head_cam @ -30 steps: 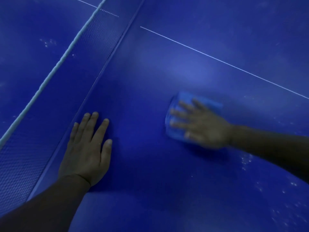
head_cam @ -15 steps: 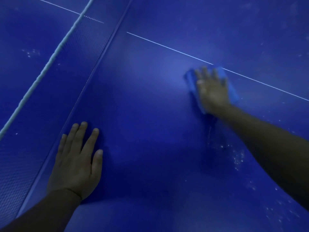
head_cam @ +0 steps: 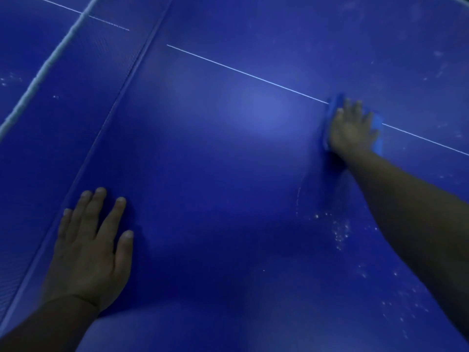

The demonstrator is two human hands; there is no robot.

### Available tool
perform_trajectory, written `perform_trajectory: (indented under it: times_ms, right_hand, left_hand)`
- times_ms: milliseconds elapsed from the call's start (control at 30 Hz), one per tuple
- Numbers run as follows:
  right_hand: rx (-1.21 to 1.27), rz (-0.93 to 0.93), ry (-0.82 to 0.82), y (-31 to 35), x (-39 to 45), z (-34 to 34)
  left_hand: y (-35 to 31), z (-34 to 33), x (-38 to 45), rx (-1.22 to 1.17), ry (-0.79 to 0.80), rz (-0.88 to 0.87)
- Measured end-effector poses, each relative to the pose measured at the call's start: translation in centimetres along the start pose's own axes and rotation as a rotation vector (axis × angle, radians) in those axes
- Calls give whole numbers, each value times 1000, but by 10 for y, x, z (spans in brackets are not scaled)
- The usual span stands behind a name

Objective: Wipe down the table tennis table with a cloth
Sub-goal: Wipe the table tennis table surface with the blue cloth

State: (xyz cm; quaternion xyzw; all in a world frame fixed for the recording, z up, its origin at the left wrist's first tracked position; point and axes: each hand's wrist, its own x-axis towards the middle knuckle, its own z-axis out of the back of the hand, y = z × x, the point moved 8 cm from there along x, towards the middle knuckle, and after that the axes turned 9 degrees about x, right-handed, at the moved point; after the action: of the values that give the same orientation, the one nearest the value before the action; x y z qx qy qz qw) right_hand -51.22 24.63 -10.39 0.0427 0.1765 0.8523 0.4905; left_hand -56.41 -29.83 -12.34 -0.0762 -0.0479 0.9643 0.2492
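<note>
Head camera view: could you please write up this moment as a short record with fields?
surface: blue table tennis table
net: runs along the left side of the view
cloth: blue cloth lying across the white centre line
right hand: flat on the cloth, fingers spread
left hand: flat on the table beside the net, holding nothing
dirt: white specks on the surface, near the right forearm
</note>
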Motion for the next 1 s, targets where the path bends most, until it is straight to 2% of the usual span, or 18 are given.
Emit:
perform_trajectory:
  times_ms: [33,67,100,233,267,300,400,467,567,667,700,733,767,800,900,933,967,1000]
  right_hand:
    - [19,-109,-47,-16,2,9]
    - [-22,-117,-76,-16,-4,8]
    - [-71,-38,-58,-4,-17,-1]
    - [-247,694,193,54,-111,-57]
    - [-277,774,212,55,-112,-56]
    - [-291,736,178,49,-95,-45]
    - [-215,324,40,8,-25,-6]
    - [-152,289,36,6,-30,-5]
    - [-238,530,76,25,-129,-35]
    - [-221,1052,300,25,-279,-63]
    - [-218,1181,363,23,-300,-64]
    - [-247,1229,389,22,-295,-62]
    - [-277,1188,305,23,-270,-56]
    - [-269,1038,200,25,-231,-45]
    - [-153,392,58,8,-128,-17]
    - [-109,289,42,9,-126,-17]
    - [-107,280,35,17,-142,-22]
    - [-146,358,37,29,-171,-33]
  left_hand:
    - [0,0,0,3,-1,0]
    - [1,0,0,5,-3,0]
    - [1,0,0,8,-4,1]
    - [0,0,0,18,-10,2]
    - [0,0,0,17,-9,1]
    - [-1,1,1,14,-9,0]
    - [-4,4,2,2,-31,-7]
    - [-6,6,2,5,-48,-11]
    - [-5,8,1,2,-49,-17]
    - [-6,9,-2,-13,-55,-13]
    - [-6,10,-2,-20,-59,-13]
    - [-7,11,-1,-25,-65,-16]
    - [-7,11,-1,-30,-72,-20]
    - [-6,12,-2,-35,-76,-24]
    - [-4,12,-5,-44,-91,-34]
    - [-3,11,-5,-41,-98,-37]
    - [-3,10,-4,-32,-97,-43]
    - [-4,9,-3,-19,-86,-51]
